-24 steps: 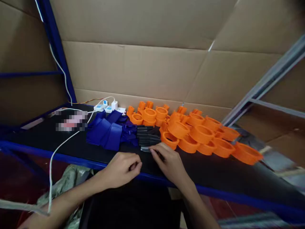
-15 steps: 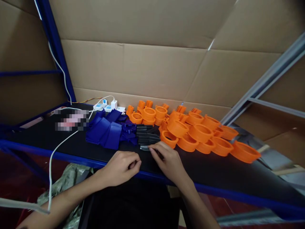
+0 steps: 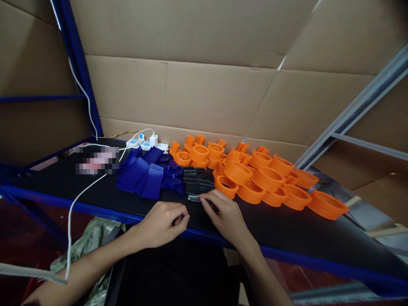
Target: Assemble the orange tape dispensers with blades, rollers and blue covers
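Observation:
My left hand (image 3: 167,222) rests at the table's front edge, loosely closed, with no object showing in its curled fingers. To its right, my right hand (image 3: 225,212) has thumb and forefinger pinched at the end of the nearest black plastic strip (image 3: 193,198), which lies flat and shines. Behind that strip is a pile of similar black strips (image 3: 198,182). Flat dark-blue plastic pieces (image 3: 140,174) overlap just left of the pile, with smaller blue parts (image 3: 173,177) between. Orange plastic rings (image 3: 237,172) with upright tabs are stacked to the right of the black strips.
A white power strip (image 3: 146,145) with plugs stands at the back left. A white cable (image 3: 69,229) hangs over the left front edge. Cardboard panels (image 3: 178,91) wall the back, and a blue post (image 3: 78,63) rises at left. A blurred-out patch (image 3: 98,160) covers something on the black tabletop.
The view has shifted very slightly. Both hands and the plastic parts stay in the same places.

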The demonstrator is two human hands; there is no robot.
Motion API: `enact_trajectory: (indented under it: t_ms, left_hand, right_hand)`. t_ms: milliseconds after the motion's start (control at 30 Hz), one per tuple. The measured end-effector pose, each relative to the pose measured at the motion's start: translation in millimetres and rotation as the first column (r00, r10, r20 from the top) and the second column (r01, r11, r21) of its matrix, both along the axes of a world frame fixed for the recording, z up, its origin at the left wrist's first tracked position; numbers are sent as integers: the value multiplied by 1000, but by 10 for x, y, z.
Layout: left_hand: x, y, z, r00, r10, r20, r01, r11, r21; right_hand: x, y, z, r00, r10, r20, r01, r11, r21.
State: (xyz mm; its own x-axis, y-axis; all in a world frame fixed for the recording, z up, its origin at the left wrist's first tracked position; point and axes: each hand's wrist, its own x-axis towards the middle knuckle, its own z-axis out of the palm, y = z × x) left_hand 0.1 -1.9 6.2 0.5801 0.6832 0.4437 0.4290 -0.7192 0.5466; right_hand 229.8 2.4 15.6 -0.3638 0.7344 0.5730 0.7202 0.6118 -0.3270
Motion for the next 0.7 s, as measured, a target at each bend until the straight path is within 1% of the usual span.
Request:
enact_trajectory:
  t_ms: [333, 700]
  left_hand:
    - [-11, 7, -16, 1000, -8, -3, 8, 1000, 11]
    - [-11, 9, -24, 1000, -5, 0, 5, 1000, 31]
  right_hand:
    - [6, 1, -11, 1000, -9, 20, 9, 1000, -15]
    - [-10, -11, 19, 1000, -10, 12, 10, 1000, -6]
